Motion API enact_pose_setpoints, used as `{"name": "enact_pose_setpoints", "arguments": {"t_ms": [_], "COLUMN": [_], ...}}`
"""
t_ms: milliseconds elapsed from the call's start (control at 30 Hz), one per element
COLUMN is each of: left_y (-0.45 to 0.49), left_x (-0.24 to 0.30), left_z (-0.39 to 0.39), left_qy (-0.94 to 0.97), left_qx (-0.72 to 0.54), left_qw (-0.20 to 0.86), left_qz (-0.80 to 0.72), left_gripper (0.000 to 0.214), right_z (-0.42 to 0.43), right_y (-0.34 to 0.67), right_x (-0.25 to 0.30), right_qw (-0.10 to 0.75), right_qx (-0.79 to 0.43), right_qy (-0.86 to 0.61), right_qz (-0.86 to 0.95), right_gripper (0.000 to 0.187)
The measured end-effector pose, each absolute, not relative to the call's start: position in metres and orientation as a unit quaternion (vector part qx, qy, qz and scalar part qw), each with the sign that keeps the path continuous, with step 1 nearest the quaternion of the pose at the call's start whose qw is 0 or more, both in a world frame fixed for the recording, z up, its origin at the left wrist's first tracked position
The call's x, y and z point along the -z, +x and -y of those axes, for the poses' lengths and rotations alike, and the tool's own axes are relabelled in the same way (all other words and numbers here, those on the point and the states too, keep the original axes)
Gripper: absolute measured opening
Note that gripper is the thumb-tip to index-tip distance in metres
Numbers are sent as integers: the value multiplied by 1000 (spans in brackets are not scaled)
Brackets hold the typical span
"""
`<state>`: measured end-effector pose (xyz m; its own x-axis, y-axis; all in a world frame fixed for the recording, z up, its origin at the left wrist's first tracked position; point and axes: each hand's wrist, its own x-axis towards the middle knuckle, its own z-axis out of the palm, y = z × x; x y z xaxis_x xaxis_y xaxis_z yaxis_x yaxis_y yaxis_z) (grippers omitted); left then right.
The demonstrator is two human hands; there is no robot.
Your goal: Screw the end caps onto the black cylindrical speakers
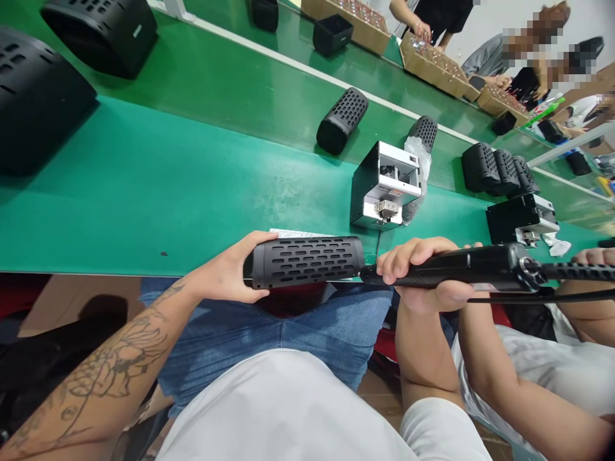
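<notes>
My left hand [230,269] grips the left end of a black perforated cylinder housing [307,261], held level over my lap at the green table's front edge. My right hand [423,272] is wrapped round a black electric screwdriver [475,267], held level with its tip against the cylinder's right end. A cable [576,272] leads off the tool to the right. A white sheet [298,234] lies on the table just behind the cylinder.
A black-and-white screw feeder box [384,186] stands on the green belt [144,179], with a second one [521,218] further right. More black cylinders [342,120] and large black housings [38,96] lie on the belt. Another person's arm [528,390] is close at my right; other people work at cardboard boxes [432,64] behind.
</notes>
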<state>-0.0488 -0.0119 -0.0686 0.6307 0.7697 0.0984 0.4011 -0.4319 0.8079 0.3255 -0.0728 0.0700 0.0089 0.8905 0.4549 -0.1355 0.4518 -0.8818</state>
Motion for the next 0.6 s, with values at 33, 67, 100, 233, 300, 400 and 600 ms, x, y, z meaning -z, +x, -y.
{"name": "enact_pose_setpoints", "arguments": {"t_ms": [33, 67, 100, 233, 300, 400, 600], "left_y": [-49, -49, -49, -49, -48, -48, -47], "left_x": [70, 71, 73, 78, 80, 82, 79], "left_z": [12, 12, 12, 13, 13, 15, 15], "left_qy": [814, 814, 814, 816, 818, 820, 829], "left_qx": [-237, -240, -244, -266, -272, -281, -278], "left_qw": [390, 388, 386, 377, 374, 371, 368], "left_qz": [-360, -360, -359, -349, -342, -335, -317], "left_gripper": [111, 111, 112, 113, 113, 112, 108], "right_z": [73, 73, 73, 79, 81, 80, 76], "right_y": [326, 326, 326, 326, 328, 331, 342], "right_x": [-68, -65, -63, -52, -51, -51, -45], "right_qw": [633, 639, 644, 650, 639, 626, 609], "right_qx": [-408, -404, -398, -365, -366, -384, -374], "right_qy": [-335, -336, -336, -340, -339, -311, -265], "right_qz": [567, 562, 560, 573, 585, 603, 647], "right_gripper": [48, 49, 51, 60, 59, 54, 63]}}
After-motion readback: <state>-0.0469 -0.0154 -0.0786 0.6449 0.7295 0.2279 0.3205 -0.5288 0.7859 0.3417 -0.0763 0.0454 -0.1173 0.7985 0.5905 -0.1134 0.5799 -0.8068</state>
